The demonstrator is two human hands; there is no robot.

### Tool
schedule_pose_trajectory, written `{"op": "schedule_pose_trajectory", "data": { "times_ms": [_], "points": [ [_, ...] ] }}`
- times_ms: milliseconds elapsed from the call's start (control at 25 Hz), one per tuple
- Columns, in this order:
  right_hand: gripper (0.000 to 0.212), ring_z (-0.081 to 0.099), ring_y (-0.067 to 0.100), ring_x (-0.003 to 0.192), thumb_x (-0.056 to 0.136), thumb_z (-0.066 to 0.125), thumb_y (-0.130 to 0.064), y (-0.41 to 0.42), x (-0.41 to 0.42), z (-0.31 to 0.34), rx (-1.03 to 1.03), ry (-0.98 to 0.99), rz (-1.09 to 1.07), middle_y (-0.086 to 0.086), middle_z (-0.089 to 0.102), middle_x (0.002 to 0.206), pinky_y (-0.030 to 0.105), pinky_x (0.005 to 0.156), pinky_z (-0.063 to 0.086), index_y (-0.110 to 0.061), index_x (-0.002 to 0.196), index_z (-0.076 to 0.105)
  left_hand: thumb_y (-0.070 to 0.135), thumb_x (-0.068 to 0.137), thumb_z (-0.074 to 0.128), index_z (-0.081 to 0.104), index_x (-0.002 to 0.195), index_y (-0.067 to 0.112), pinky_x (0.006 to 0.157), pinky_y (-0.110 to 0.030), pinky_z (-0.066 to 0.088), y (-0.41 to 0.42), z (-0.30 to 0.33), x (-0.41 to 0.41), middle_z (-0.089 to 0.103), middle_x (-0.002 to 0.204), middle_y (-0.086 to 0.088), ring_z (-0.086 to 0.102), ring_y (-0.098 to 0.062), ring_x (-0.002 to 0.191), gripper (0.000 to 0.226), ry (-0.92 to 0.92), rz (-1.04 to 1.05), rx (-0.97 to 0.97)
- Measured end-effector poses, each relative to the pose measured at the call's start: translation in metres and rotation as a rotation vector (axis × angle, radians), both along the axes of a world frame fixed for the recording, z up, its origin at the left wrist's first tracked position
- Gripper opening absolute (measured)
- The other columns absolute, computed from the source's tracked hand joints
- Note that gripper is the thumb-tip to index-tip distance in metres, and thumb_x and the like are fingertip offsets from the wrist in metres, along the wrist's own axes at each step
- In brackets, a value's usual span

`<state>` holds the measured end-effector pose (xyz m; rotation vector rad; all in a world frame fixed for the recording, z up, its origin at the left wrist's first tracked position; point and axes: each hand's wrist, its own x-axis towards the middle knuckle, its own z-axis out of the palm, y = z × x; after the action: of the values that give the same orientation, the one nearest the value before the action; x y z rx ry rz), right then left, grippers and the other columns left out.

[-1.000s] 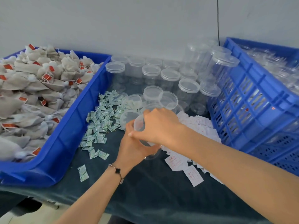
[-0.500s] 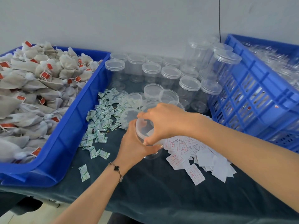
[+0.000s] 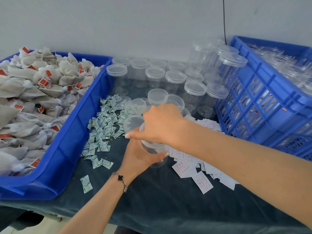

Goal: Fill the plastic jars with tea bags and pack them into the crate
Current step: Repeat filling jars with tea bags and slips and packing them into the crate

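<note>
My left hand grips a clear plastic jar from below and the side, just above the dark table cloth. My right hand lies over the jar's top with its fingers curled round the rim, thumb pointing left. The mouth of the jar is hidden under this hand. Tea bags with red tags are heaped in a blue tray at the left. The blue slotted crate stands at the right with clear jars in it.
Several capped empty jars stand at the back against the wall, with loose lids in front of them. Green-and-white sachets are scattered left of my hands, white printed paper slips to the right.
Half a second ago my right hand sat to the right of the jar's mouth, leaving it in view; now it covers the top again. My left hand keeps its hold.
</note>
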<state>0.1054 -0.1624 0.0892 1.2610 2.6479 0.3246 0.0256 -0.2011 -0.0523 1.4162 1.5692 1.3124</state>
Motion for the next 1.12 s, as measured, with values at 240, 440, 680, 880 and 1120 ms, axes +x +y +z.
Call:
{"op": "schedule_pose_trajectory", "data": {
  "times_ms": [240, 440, 680, 880, 1120],
  "points": [
    [0.04, 0.048, 0.019, 0.078, 0.082, 0.061, -0.029, -0.003, 0.003, 0.009, -0.329, -0.177, 0.097, -0.002, 0.044, 0.085, 0.028, 0.05, 0.032, -0.02, 0.119, 0.049, 0.049, 0.038, 0.082, 0.032, 0.109, 0.061, 0.08, -0.031, 0.054, -0.001, 0.0, -0.001, 0.063, 0.108, 0.006, 0.064, -0.01, 0.098, 0.087, -0.038, -0.008, -0.037],
    [0.079, 0.012, 0.034, 0.139, 0.081, 0.057, -0.061, 0.002, 0.007, 0.009, -0.415, -0.012, 0.116, 0.006, 0.02, 0.151, 0.051, 0.102, 0.032, -0.031, 0.146, 0.023, 0.056, 0.039, 0.079, 0.028, 0.107, 0.062, 0.074, -0.02, 0.05, 0.001, -0.003, -0.001, 0.055, 0.109, 0.015, 0.06, -0.002, 0.097, 0.085, 0.012, 0.002, -0.03],
    [0.067, 0.054, 0.028, 0.101, 0.087, 0.036, -0.067, -0.002, 0.0, -0.005, -0.175, -0.013, -0.12, 0.009, 0.058, 0.119, 0.031, 0.061, 0.034, -0.015, 0.128, 0.049, 0.048, 0.041, 0.085, 0.033, 0.101, 0.062, 0.07, -0.015, 0.051, 0.0, -0.004, -0.001, 0.06, 0.107, 0.018, 0.062, 0.003, 0.093, 0.08, -0.038, -0.001, -0.013],
    [0.06, 0.043, 0.019, 0.083, 0.078, 0.066, -0.029, 0.004, 0.005, 0.013, -0.498, -0.166, 0.092, 0.0, 0.035, 0.105, 0.028, 0.052, 0.027, -0.032, 0.13, 0.037, 0.047, 0.04, 0.084, 0.033, 0.121, 0.035, 0.083, -0.028, 0.052, 0.003, -0.008, -0.003, 0.057, 0.117, 0.008, 0.059, -0.005, 0.106, 0.096, -0.028, -0.02, -0.035],
    [0.061, 0.052, 0.031, 0.105, 0.081, 0.054, -0.062, 0.0, -0.001, 0.0, -0.201, 0.165, 0.066, 0.007, 0.053, 0.116, 0.035, 0.072, 0.041, -0.021, 0.126, 0.046, 0.053, 0.038, 0.084, 0.051, 0.118, 0.02, 0.079, -0.02, 0.053, 0.004, -0.012, -0.003, 0.063, 0.107, 0.006, 0.061, 0.001, 0.096, 0.093, -0.043, 0.007, -0.037]
  ]
}}
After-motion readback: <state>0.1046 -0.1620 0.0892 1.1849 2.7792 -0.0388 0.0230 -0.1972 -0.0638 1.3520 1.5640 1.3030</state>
